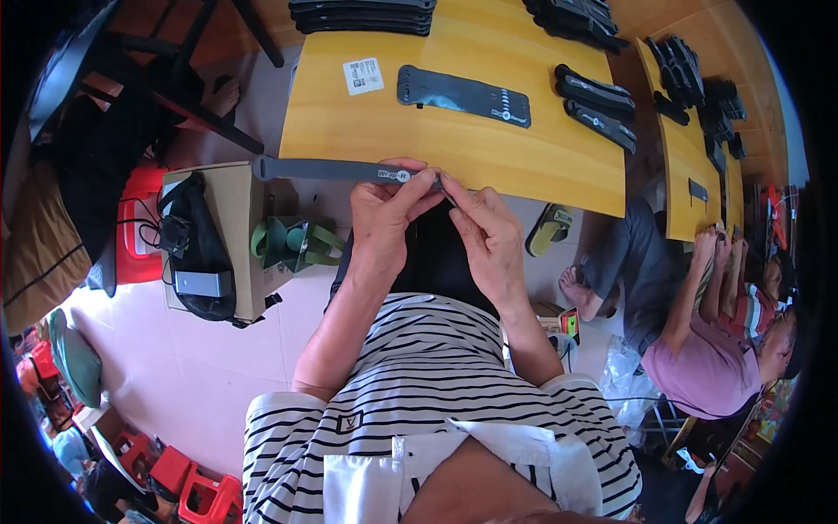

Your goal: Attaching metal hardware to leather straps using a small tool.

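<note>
My left hand (pixel 388 214) pinches a long dark grey strap (pixel 323 168) near its small white label, and the strap runs out to the left over the table's near edge. My right hand (pixel 489 236) holds the same strap's right end with thumb and fingertips. Both hands hover just in front of the yellow wooden table (pixel 393 131). Further back on the table lies a flat black strap (pixel 463 94) beside a white label sheet (pixel 363 76).
Stacks of black straps (pixel 362 15) line the table's far edge and right side (pixel 595 100). A cardboard box (pixel 236 236) with a black bag stands at my left, green tape rolls (pixel 292 242) beside it. Another person (pixel 698 349) works at a neighbouring table on the right.
</note>
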`<action>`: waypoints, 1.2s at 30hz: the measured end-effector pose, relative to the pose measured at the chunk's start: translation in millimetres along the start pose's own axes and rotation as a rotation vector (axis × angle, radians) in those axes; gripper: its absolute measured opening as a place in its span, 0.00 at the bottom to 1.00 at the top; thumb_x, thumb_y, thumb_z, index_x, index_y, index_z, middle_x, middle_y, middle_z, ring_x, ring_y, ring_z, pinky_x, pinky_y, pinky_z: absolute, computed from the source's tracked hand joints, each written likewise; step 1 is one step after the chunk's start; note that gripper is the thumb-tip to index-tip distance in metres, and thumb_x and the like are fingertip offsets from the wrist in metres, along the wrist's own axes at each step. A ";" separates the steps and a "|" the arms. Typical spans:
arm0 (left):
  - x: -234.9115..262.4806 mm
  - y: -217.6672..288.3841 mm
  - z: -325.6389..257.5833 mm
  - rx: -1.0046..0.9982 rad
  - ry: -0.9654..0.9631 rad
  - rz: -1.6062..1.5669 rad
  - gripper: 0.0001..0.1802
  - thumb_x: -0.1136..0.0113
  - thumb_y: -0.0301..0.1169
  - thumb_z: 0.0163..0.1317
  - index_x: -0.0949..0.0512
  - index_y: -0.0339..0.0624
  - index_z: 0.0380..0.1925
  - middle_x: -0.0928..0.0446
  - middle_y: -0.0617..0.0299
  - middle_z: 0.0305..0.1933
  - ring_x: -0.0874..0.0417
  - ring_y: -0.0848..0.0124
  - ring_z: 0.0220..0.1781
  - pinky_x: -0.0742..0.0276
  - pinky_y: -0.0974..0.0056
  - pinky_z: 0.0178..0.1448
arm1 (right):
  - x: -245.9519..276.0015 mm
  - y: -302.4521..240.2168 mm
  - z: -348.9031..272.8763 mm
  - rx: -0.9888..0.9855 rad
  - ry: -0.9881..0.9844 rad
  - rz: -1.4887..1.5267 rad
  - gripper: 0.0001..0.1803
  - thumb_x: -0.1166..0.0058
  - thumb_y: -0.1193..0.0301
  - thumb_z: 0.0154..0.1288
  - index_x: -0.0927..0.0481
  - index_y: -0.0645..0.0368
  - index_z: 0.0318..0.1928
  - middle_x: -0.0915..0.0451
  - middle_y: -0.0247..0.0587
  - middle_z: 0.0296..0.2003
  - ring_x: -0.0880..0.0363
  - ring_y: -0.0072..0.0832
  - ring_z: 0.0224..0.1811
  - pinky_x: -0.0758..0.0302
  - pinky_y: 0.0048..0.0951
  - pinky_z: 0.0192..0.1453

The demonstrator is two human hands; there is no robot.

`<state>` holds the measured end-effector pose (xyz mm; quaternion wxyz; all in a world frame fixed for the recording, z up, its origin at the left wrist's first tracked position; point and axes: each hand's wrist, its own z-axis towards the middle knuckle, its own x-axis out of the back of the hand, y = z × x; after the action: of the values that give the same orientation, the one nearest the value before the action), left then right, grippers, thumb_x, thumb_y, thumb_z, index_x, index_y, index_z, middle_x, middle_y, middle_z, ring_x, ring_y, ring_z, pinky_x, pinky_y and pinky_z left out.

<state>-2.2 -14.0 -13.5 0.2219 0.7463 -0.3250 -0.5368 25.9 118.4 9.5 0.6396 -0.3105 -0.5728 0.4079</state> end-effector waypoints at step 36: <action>0.9 -1.7 -6.0 -0.037 -0.085 0.047 0.11 0.42 0.19 0.56 0.29 0.35 0.40 0.21 0.52 0.38 0.18 0.70 0.38 0.18 0.71 0.40 | 31.5 0.2 -0.3 -0.017 -0.005 0.029 0.16 0.44 0.83 0.53 0.20 0.59 0.44 0.28 0.39 0.25 0.30 0.26 0.24 0.34 0.23 0.26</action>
<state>4.1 -13.5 -13.3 0.2344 0.7109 -0.3415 -0.5684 26.5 146.2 24.4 0.6295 -0.3231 -0.5734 0.4131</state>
